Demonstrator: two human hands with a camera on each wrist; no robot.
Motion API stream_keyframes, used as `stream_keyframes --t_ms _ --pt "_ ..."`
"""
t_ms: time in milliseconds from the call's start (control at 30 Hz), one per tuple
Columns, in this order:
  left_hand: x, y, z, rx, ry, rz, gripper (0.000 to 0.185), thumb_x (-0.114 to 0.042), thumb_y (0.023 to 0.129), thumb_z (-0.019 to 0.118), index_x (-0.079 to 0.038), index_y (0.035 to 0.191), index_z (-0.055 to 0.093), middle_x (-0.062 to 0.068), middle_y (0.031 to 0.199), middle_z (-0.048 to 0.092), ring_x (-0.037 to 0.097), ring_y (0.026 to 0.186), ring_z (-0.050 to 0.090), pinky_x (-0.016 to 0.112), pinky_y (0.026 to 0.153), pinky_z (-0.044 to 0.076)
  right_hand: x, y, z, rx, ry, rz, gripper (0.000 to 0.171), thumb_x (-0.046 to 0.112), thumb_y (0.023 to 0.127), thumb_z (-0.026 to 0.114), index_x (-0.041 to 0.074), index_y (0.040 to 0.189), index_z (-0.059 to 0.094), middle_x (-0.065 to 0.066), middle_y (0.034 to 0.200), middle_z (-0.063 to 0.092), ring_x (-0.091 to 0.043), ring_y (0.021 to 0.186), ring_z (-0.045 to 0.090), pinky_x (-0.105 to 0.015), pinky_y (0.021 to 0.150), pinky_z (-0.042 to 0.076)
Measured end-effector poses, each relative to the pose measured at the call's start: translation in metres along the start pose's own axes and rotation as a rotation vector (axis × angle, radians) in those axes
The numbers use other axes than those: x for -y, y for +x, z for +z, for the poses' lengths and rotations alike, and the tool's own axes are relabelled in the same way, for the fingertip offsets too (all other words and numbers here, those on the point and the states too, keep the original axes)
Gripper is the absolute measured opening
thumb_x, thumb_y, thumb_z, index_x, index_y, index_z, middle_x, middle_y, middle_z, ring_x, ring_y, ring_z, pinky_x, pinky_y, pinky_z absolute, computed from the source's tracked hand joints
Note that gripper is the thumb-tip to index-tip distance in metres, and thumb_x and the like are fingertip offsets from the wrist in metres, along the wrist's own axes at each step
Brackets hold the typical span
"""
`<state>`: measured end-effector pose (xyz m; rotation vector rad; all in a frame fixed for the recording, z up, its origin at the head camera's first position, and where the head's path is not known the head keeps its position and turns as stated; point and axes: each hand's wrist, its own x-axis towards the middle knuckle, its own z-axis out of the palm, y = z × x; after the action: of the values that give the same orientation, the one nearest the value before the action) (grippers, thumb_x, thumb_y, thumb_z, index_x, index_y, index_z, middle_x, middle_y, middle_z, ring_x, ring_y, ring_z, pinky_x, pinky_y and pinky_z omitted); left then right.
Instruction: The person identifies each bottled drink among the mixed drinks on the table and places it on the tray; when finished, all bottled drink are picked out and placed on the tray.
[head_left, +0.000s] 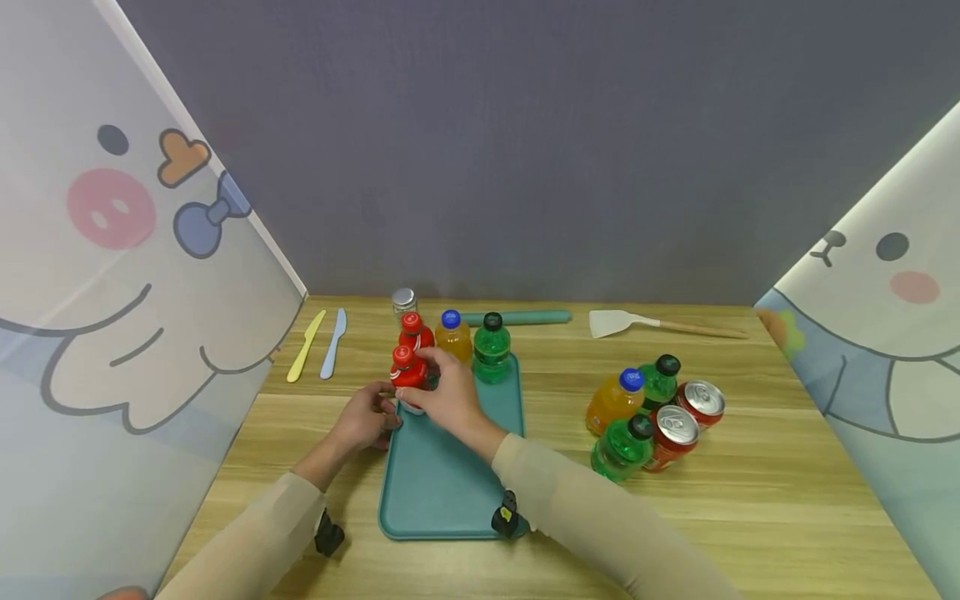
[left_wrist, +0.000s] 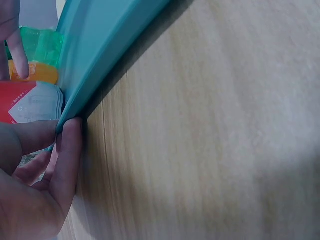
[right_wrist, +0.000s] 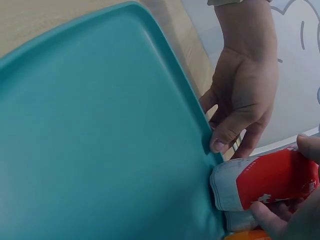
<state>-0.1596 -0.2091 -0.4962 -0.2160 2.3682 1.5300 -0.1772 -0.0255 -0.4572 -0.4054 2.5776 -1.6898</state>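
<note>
My left hand (head_left: 363, 421) pinches the left rim of a teal tray (head_left: 450, 492), thumb above and a finger beneath, as the left wrist view shows. With my right hand (head_left: 453, 398) I grip a red-labelled bottle (right_wrist: 272, 177) with a red cap, its pale base at the tray's left edge. Just behind it stands a second red-capped bottle (head_left: 417, 333). Along the tray's far end are an orange drink bottle (head_left: 453, 340) with a blue cap and a green bottle (head_left: 492, 354) with a black cap.
Right of the tray cluster another orange drink bottle (head_left: 611, 406), green bottles (head_left: 621, 450) and red cans (head_left: 670, 446). Behind lie a teal rod (head_left: 525, 317), a white spatula (head_left: 618, 322) and a lidded jar (head_left: 403, 302). Yellow (head_left: 306, 348) and blue knives (head_left: 333, 346) lie left.
</note>
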Motion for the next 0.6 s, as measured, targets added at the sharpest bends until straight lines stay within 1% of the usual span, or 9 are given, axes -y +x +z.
stream_keyframes --t_ms 167,267,433,600 --pt "-0.001 -0.001 0.0 0.005 0.006 0.004 0.056 0.011 0.089 0.066 0.002 0.141 0.047 0.014 0.1 0.054 0.021 0.075 0.058 0.04 0.056 0.062 0.002 -0.002 -0.005 0.051 -0.013 0.004 0.064 0.026 0.085 0.086 0.014 0.141 0.058 -0.005 0.133 0.066 -0.029 0.114 0.064 -0.046 0.098 0.057" --pt "-0.001 -0.001 0.001 0.001 0.007 0.009 0.056 0.01 0.089 0.066 0.002 0.141 0.048 0.013 0.099 0.054 0.021 0.075 0.058 0.04 0.055 0.062 0.005 -0.003 -0.01 0.093 -0.023 0.003 0.068 0.025 0.085 0.086 0.014 0.144 0.056 -0.006 0.136 0.065 -0.03 0.115 0.064 -0.047 0.098 0.057" --pt "0.001 -0.001 0.002 -0.007 0.009 0.013 0.052 0.01 0.09 0.065 0.002 0.139 0.05 0.014 0.098 0.053 0.021 0.074 0.057 0.038 0.054 0.061 0.009 -0.004 -0.02 0.2 -0.064 0.017 0.078 0.029 0.085 0.086 0.016 0.152 0.048 -0.006 0.141 0.062 -0.03 0.121 0.062 -0.044 0.098 0.056" --pt "0.002 -0.001 0.001 -0.01 0.012 0.004 0.05 0.009 0.091 0.064 0.001 0.139 0.051 0.015 0.1 0.054 0.023 0.077 0.057 0.039 0.056 0.061 0.011 -0.009 -0.03 0.284 -0.086 0.026 0.086 0.035 0.085 0.085 0.016 0.156 0.042 -0.007 0.15 0.054 -0.034 0.131 0.057 -0.046 0.102 0.054"
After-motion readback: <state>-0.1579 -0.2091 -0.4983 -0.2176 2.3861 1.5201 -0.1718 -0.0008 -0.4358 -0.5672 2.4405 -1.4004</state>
